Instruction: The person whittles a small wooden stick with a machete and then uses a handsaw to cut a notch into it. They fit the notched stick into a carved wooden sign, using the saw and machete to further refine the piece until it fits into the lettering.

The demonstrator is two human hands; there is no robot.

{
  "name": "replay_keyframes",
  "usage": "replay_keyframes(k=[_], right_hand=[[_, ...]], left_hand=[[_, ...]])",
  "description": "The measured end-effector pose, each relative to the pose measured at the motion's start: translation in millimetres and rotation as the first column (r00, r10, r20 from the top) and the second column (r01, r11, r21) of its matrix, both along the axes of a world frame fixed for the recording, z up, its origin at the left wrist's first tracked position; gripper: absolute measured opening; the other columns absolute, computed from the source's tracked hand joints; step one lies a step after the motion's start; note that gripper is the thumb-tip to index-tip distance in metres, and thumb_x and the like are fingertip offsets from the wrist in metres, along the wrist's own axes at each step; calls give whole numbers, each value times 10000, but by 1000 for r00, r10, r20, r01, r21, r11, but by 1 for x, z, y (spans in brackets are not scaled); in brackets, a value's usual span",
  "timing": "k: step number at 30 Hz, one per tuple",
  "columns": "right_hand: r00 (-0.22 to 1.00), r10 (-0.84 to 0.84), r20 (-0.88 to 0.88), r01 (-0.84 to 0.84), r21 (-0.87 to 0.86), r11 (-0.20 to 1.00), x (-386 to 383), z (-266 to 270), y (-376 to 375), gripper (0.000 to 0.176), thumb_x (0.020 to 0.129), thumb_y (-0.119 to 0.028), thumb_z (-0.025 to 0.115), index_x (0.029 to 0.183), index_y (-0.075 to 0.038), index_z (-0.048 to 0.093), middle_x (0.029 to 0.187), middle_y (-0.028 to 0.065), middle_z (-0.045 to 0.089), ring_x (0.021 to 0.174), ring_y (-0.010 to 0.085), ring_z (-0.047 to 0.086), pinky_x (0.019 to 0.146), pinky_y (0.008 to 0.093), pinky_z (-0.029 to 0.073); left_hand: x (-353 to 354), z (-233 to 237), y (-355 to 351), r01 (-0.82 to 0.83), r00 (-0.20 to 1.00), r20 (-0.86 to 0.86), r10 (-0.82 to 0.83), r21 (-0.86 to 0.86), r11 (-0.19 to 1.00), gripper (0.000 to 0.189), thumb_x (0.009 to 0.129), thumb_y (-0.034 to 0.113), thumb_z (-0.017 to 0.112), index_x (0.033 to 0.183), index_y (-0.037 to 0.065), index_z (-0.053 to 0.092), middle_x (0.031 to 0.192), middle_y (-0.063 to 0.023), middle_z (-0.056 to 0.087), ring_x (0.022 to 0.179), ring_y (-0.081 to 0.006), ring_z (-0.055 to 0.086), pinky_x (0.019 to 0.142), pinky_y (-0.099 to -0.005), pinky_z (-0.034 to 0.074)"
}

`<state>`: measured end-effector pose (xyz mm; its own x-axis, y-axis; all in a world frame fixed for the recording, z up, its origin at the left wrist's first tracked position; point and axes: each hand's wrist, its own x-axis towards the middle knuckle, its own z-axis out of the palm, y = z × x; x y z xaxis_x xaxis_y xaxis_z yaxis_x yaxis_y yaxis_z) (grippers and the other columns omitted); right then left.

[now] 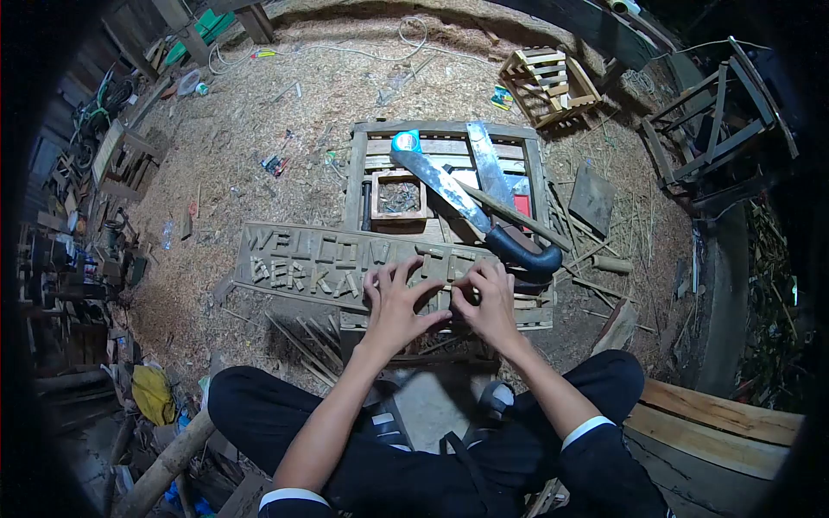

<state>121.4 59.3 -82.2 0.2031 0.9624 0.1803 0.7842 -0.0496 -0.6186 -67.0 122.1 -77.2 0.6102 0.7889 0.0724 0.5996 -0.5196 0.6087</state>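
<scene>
Lettered board (294,259): lies across a crate (358,173) before the seated person, likely as a bench. Left hand (395,304) splayed wide on it, apparently steadying; right hand (492,302) curled narrow beside it, any contents hidden. Saw (466,207) rests behind, within reach.

A rough woodworking yard: sawdust floor (285,121), handsaws (449,190) (two), scrap pallets (548,82).

Head view, looking steeply down, close
</scene>
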Motion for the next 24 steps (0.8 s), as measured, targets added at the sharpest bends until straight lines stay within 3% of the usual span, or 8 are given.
replay_keyframes(k=[10,19,23,24], right_hand=[[995,12,98,-25,136,990,-7,-6,-9,136,813,-122,753,934,-84,704,993,72,610,967,277,573,816,413,380],[944,78,320,-145,192,971,-7,-16,-7,245,782,-93,775,1003,-64,672,987,99,635,952,293,600,784,418,450],[934,83,347,-161,203,966,-5,-13,-5,216,806,-104,760,998,-56,673,963,103,642,930,293,602,785,417,449],[962,60,266,-118,209,971,-6,-9,-5,181,826,-123,739,985,-65,676,955,95,638,933,282,601,797,410,439]], left_hand=[[1,-4,-4,-9,1000,14,8,56,998,479,727,382,875,1166,237,752,1440,-107,488,1359,-331,362,1110,-583,170],[-1,-8,-8,-7,1000,-20,8,48,999,397,839,352,780,1207,209,743,1493,-161,459,1395,-354,317,1137,-598,138],[1,-9,-12,-37,999,25,36,46,998,394,874,334,752,1241,194,725,1471,-154,474,1379,-349,340,1144,-574,143],[0,-7,-12,-50,997,58,47,54,997,376,884,314,746,1239,194,721,1451,-135,492,1368,-341,362,1148,-562,151]])
